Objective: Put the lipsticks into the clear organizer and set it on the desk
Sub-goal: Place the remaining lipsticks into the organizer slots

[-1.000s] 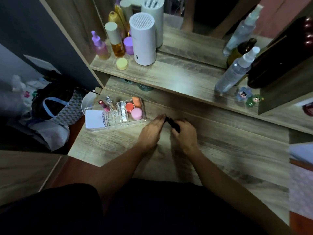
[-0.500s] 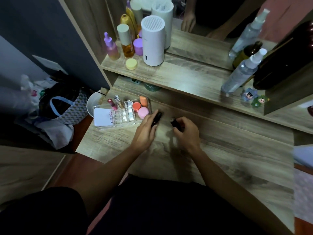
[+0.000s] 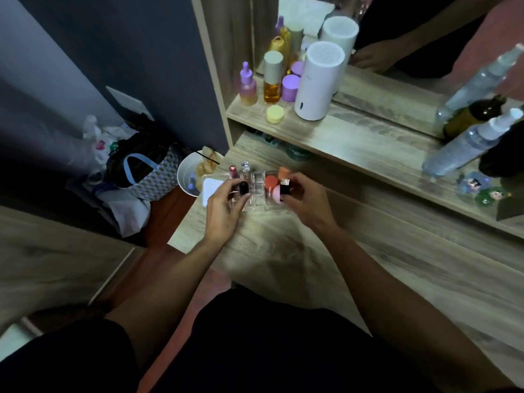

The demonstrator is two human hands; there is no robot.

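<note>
The clear organizer (image 3: pixel 258 181) stands on the wooden desk (image 3: pixel 397 265) near its far left corner. My left hand (image 3: pixel 224 207) holds a black lipstick (image 3: pixel 243 188) upright over the organizer's left slots. My right hand (image 3: pixel 304 201) grips a second black lipstick (image 3: pixel 284 188) with a silvery top, over the organizer's right side. A pink lipstick (image 3: pixel 233 171) and a clear tube (image 3: pixel 245 168) stand in the back-left slots. Orange and pink sponges (image 3: pixel 272 186) fill the right compartment. A white compact (image 3: pixel 211 190) lies at the organizer's left end.
A raised shelf (image 3: pixel 354 143) behind the desk carries a white cylinder (image 3: pixel 319 80), purple and amber bottles (image 3: pixel 272 78), a yellow jar (image 3: pixel 275 114) and spray bottles (image 3: pixel 465 143). A mirror stands behind it. Left of the desk are a white bin (image 3: pixel 188 177) and bags (image 3: pixel 141 177).
Both hands moved left and away from me, carrying a lipstick each from the open desk to above the organizer. The camera view swung left.
</note>
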